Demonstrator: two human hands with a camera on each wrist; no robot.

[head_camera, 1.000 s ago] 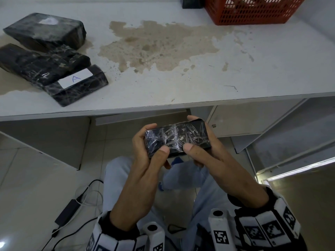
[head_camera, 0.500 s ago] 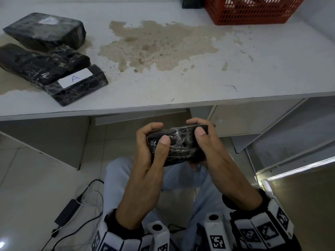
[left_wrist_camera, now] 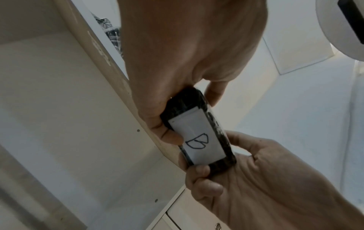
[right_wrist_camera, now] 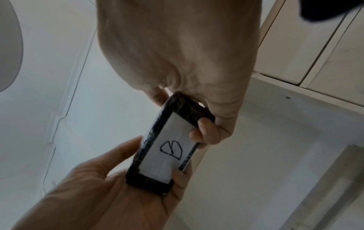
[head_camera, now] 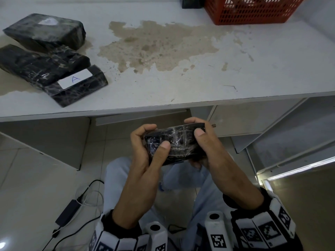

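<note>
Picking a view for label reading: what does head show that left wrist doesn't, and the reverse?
Head only: the table with three other wrapped packages, one labelled A, the red basket, and the bare upper face of the wrapped black block. Left wrist only: the white label on the block's underside, handwritten with what reads as B. Both: left hand and right hand grip the block at its two ends.
</note>
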